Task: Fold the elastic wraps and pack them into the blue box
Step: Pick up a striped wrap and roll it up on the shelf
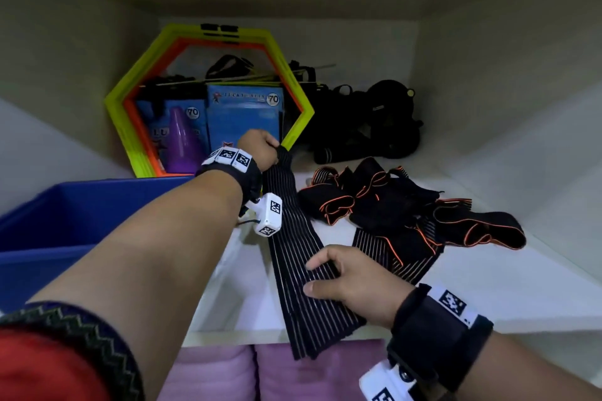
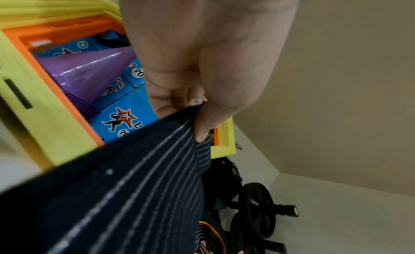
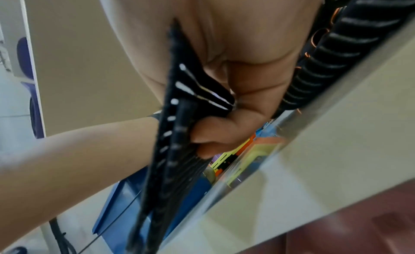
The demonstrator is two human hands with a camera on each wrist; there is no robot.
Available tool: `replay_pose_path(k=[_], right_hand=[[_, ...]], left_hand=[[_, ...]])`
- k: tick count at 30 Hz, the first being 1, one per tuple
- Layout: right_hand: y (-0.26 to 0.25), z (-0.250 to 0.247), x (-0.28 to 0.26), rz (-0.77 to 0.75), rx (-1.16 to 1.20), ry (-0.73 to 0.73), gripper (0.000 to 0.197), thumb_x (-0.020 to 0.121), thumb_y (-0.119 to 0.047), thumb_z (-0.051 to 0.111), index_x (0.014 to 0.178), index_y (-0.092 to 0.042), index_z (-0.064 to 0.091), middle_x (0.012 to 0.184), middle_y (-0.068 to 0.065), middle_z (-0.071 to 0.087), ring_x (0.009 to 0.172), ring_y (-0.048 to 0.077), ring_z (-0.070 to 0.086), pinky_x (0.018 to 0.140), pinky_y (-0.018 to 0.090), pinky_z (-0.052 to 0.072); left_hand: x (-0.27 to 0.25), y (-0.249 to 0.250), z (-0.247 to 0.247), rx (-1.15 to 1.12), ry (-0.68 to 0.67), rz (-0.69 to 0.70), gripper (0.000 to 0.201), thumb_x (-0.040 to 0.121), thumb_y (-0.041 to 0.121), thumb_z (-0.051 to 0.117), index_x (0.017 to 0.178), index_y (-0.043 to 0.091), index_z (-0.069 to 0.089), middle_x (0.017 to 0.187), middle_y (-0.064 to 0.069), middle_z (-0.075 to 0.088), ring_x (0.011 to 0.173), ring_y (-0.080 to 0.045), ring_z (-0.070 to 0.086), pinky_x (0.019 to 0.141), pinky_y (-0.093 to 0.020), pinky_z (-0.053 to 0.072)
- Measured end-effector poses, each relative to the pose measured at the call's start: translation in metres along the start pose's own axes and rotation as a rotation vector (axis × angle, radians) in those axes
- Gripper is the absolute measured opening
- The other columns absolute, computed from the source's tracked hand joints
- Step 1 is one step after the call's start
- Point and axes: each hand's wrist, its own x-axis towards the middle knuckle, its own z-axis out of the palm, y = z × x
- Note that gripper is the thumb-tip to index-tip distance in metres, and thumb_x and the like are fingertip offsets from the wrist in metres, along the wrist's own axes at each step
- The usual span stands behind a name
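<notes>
Striped elastic wrap (image 1: 294, 257): dark w/ thin white lines, stretched lengthwise over white shelf (image 1: 488, 286), near end overhanging front edge. Left hand (image 1: 259, 146): grip clamped on far end, cloth bunched betw. thumb & curled fingers (image 2: 168, 98). Right hand (image 1: 350, 280): grip clamped on mid-section near shelf front, fingers under, thumb at the edge. Blue box (image 1: 65, 221): on shelf left of wrap, under left forearm. Loose wraps pile (image 1: 407, 215): black w/ orange trim, unfolded, just right of striped one. Rear of shelf: yellow/orange hex frames (image 1: 130, 114), blue cartons (image 1: 244, 114), purple cone (image 1: 180, 140), black gear incl. ab wheel (image 2: 256, 210).
</notes>
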Motion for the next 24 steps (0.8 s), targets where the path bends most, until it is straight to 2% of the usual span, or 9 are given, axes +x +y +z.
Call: replay_pose_path(k=[2, 4, 8, 10, 12, 15, 18, 21, 24], right_hand=[[0.005, 0.004, 0.006, 0.001, -0.062, -0.009, 0.047, 0.061, -0.043, 0.086, 0.101, -0.033, 0.064, 0.099, 0.027, 0.068, 0.076, 0.044, 0.066, 0.071, 0.056, 0.051], [0.006, 0.005, 0.010, 0.009, -0.085, -0.011, 0.055, 0.058, -0.045, 0.086, 0.106, -0.030, 0.063, 0.109, 0.025, 0.070, 0.093, 0.048, 0.068, 0.086, 0.064, 0.053], [0.001, -0.004, 0.016, -0.008, -0.281, -0.008, 0.066, 0.055, -0.059, 0.075, 0.113, -0.032, 0.058, 0.109, 0.006, 0.070, 0.092, 0.027, 0.072, 0.086, 0.052, 0.058], [-0.006, -0.011, 0.019, -0.008, -0.386, 0.015, 0.068, 0.052, -0.065, 0.069, 0.109, -0.031, 0.058, 0.107, 0.001, 0.069, 0.090, 0.019, 0.071, 0.085, 0.046, 0.058], [-0.013, -0.016, 0.021, 0.007, -0.457, 0.021, 0.067, 0.051, -0.066, 0.068, 0.105, -0.028, 0.060, 0.103, -0.001, 0.069, 0.088, 0.015, 0.069, 0.087, 0.044, 0.057], [-0.020, -0.018, 0.023, 0.045, -0.553, 0.003, 0.053, 0.063, -0.053, 0.078, 0.107, -0.027, 0.061, 0.105, -0.001, 0.066, 0.093, 0.016, 0.067, 0.090, 0.042, 0.056], [-0.019, -0.014, 0.022, 0.060, -0.677, -0.028, 0.048, 0.075, -0.038, 0.081, 0.117, -0.025, 0.061, 0.113, -0.003, 0.060, 0.103, 0.015, 0.061, 0.095, 0.037, 0.052], [-0.020, -0.007, 0.016, 0.003, -0.824, -0.087, 0.052, 0.079, -0.036, 0.079, 0.126, -0.021, 0.061, 0.119, -0.002, 0.058, 0.108, 0.015, 0.058, 0.095, 0.032, 0.050], [-0.020, -0.002, 0.011, -0.060, -0.904, -0.107, 0.051, 0.079, -0.043, 0.077, 0.124, -0.024, 0.063, 0.117, -0.001, 0.051, 0.101, 0.016, 0.059, 0.091, 0.031, 0.051]], left_hand=[[0.007, -0.010, 0.006, 0.024, -0.028, 0.017, 0.024, 0.081, 0.004, 0.078, 0.101, 0.016, 0.072, 0.109, -0.005, 0.069, 0.102, -0.026, 0.065, 0.089, -0.032, 0.053], [0.012, -0.019, 0.012, 0.100, -0.067, 0.031, 0.025, 0.082, 0.008, 0.076, 0.106, 0.015, 0.070, 0.104, -0.003, 0.065, 0.098, -0.026, 0.064, 0.082, -0.028, 0.050], [0.011, -0.026, 0.019, 0.406, -0.173, 0.025, 0.011, 0.082, 0.024, 0.070, 0.086, 0.016, 0.064, 0.084, -0.006, 0.062, 0.071, -0.025, 0.057, 0.064, -0.027, 0.045], [0.008, -0.029, 0.021, 0.453, -0.178, 0.007, 0.017, 0.080, 0.026, 0.070, 0.076, 0.012, 0.061, 0.069, -0.007, 0.059, 0.058, -0.024, 0.053, 0.051, -0.025, 0.037], [0.004, -0.032, 0.021, 0.451, -0.175, 0.005, 0.026, 0.080, 0.029, 0.070, 0.068, 0.013, 0.054, 0.063, -0.006, 0.054, 0.053, -0.022, 0.050, 0.047, -0.024, 0.030], [-0.004, -0.031, 0.017, 0.447, -0.182, -0.018, 0.025, 0.083, 0.026, 0.070, 0.071, 0.011, 0.054, 0.066, -0.006, 0.054, 0.056, -0.021, 0.049, 0.049, -0.025, 0.032], [-0.014, -0.031, 0.015, 0.406, -0.221, -0.010, 0.021, 0.084, 0.024, 0.071, 0.089, 0.004, 0.070, 0.085, -0.011, 0.069, 0.074, -0.028, 0.064, 0.062, -0.031, 0.047], [-0.028, -0.034, 0.020, 0.333, -0.365, -0.036, 0.023, 0.083, 0.023, 0.073, 0.091, 0.001, 0.075, 0.081, -0.016, 0.075, 0.065, -0.025, 0.065, 0.068, -0.035, 0.058], [-0.040, -0.036, 0.031, 0.386, -0.481, -0.038, 0.020, 0.082, 0.024, 0.076, 0.090, 0.006, 0.077, 0.076, -0.011, 0.075, 0.063, -0.023, 0.066, 0.071, -0.036, 0.060]])
